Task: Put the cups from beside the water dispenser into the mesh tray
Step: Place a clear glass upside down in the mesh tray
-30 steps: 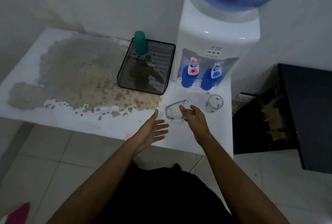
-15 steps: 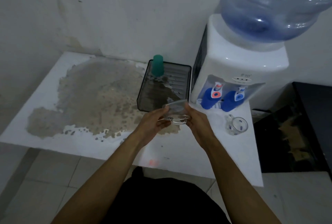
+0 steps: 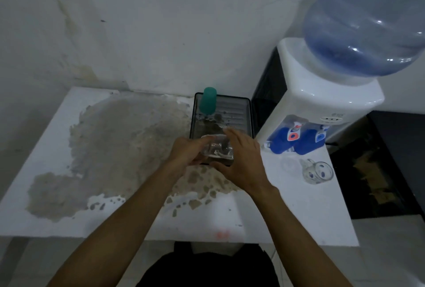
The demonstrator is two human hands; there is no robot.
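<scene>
A clear glass cup is held between both hands over the near end of the dark mesh tray. My left hand grips it from the left and my right hand from the right. A green cup stands upside down in the tray's far left corner. Another clear glass cup with a handle stands on the white table, in front of the water dispenser with its blue taps.
The white table has a large worn brown patch left of the tray. The blue water bottle sits on top of the dispenser. A dark cabinet stands to the right, with tiled floor below.
My right hand lifted the glass cup from the table, my left hand joined it, and both carried it left and forward to the tray's near end.
</scene>
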